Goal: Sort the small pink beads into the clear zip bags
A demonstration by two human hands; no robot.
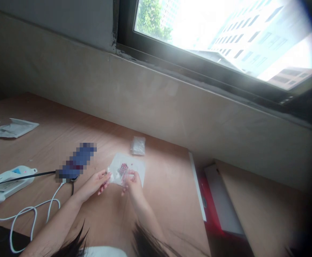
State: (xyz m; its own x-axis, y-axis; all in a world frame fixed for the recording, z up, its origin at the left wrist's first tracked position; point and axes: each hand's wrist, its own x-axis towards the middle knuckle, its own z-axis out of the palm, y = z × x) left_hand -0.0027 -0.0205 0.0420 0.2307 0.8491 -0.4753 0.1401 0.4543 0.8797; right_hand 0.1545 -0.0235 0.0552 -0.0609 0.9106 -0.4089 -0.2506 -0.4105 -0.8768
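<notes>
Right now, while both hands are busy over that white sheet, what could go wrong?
The cluster of tiny red pieces might spill or scatter if the right hand, pinching thin clear plastic right beside it, jerks. A lone red speck lies apart on the flat white sheet, so it could get brushed away and lost. The thin, white, looped cable runs close to the left forearm, so the arm might snag it.

Standing here it's mostly pale stuff tbh: a flat squarish white sheet, a small clear plastic bag, a tan wood-grain table and a chunky white plastic power strip with a blue patch, so that little speckled cluster of round red bits really pops.
</notes>
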